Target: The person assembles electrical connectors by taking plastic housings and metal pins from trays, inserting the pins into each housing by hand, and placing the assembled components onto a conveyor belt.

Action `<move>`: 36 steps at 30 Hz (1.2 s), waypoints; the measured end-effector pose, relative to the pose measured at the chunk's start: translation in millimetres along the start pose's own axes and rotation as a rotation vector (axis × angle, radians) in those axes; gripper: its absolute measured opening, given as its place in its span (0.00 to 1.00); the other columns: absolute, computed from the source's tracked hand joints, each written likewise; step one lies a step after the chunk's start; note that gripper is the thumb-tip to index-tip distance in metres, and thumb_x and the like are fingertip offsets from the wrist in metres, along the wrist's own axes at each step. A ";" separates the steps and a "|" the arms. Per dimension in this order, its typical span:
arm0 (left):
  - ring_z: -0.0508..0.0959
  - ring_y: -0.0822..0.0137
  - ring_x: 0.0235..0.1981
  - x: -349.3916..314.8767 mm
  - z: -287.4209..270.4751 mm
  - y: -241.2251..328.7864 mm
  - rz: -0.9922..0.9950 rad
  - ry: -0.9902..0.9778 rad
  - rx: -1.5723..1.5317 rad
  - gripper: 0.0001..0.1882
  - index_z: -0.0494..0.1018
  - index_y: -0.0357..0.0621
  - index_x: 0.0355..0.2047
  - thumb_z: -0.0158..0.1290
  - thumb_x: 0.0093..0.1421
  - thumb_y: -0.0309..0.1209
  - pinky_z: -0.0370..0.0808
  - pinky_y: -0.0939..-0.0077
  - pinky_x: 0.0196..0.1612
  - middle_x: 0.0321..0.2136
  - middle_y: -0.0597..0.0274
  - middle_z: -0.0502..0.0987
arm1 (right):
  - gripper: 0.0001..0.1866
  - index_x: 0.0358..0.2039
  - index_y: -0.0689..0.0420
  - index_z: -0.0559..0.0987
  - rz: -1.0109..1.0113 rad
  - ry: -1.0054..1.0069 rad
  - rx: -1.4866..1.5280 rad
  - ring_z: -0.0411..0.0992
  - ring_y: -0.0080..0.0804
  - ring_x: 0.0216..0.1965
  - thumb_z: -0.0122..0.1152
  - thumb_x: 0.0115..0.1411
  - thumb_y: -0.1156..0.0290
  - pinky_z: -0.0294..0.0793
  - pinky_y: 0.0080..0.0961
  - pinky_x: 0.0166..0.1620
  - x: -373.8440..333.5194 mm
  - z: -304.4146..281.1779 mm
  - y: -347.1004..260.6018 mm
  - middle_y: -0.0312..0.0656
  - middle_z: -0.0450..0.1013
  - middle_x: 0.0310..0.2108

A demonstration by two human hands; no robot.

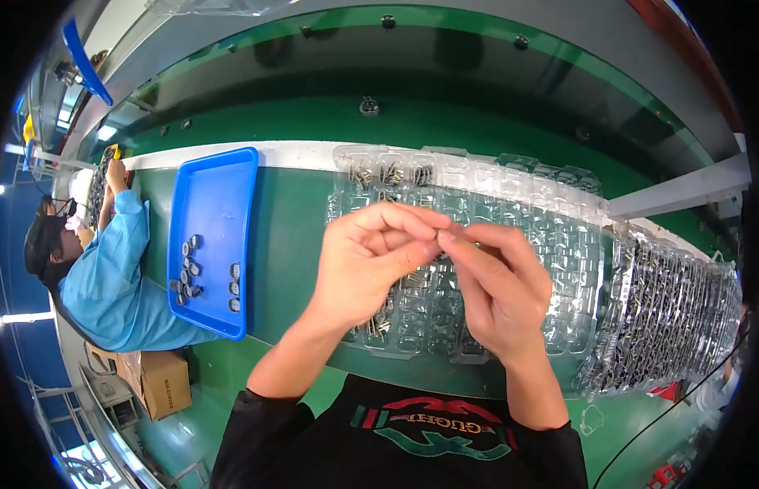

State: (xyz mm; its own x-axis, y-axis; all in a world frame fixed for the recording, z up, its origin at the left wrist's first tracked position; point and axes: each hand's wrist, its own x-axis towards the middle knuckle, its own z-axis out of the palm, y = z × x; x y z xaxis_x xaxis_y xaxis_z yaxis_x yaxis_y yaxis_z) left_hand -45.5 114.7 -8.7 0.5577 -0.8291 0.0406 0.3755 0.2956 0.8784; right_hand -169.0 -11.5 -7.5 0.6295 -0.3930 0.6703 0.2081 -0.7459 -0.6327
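My left hand (367,259) and my right hand (503,281) meet fingertip to fingertip in front of my chest. Both are closed in a pinch around a tiny dark part, mostly hidden by the fingers and too small to name. Beneath them lies a clear plastic blister tray (559,261) with many moulded pockets. Small metal parts (392,174) fill a few pockets at its far left, and more metal parts (379,324) show in pockets beside my left wrist.
A blue tray (212,183) at the left holds several round grey parts (189,265). Stacked clear trays full of metal parts (665,310) stand at the right. Beyond a white ledge, a green belt (477,122) carries scattered small parts. A person in blue (110,277) works at the far left.
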 end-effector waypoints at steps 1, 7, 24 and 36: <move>0.80 0.62 0.47 5.2 -7.2 3.6 -0.005 0.032 0.044 0.09 0.74 0.30 0.38 0.54 0.58 0.10 0.79 0.72 0.51 0.44 0.47 0.79 | 0.14 0.35 0.60 0.82 -0.013 0.004 0.007 0.74 0.30 0.24 0.69 0.47 0.86 0.72 0.20 0.24 -1.2 3.0 2.4 0.41 0.75 0.34; 0.80 0.67 0.41 85.9 -65.9 23.7 0.094 0.292 0.662 0.13 0.72 0.34 0.40 0.58 0.54 0.15 0.77 0.73 0.48 0.41 0.51 0.81 | 0.05 0.20 0.58 0.76 0.052 -0.451 -0.404 0.66 0.35 0.33 0.65 0.47 0.75 0.70 0.30 0.34 -29.9 16.2 7.3 0.39 0.63 0.26; 0.77 0.46 0.44 147.2 -181.4 -0.3 0.337 0.558 1.448 0.13 0.82 0.45 0.38 0.61 0.55 0.35 0.73 0.57 0.51 0.42 0.48 0.79 | 0.08 0.25 0.58 0.75 0.120 -0.475 -0.437 0.67 0.40 0.33 0.64 0.43 0.75 0.69 0.35 0.35 -49.3 41.5 2.2 0.43 0.65 0.29; 0.80 0.51 0.45 -113.2 -224.7 109.9 -0.107 1.123 1.738 0.15 0.80 0.41 0.43 0.57 0.57 0.33 0.74 0.61 0.49 0.41 0.51 0.81 | 0.14 0.38 0.57 0.79 0.213 -0.302 -0.220 0.73 0.39 0.30 0.65 0.49 0.81 0.74 0.33 0.31 -37.0 27.7 -1.6 0.40 0.72 0.31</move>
State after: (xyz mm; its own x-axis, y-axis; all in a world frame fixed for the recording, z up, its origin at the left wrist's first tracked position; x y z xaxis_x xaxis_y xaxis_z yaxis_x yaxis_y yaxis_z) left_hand 99.0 347.6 -23.9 0.9480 -0.0238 0.3173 -0.1305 -0.9386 0.3195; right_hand -171.9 19.2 -42.0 0.8390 -0.4000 0.3689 -0.0946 -0.7748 -0.6251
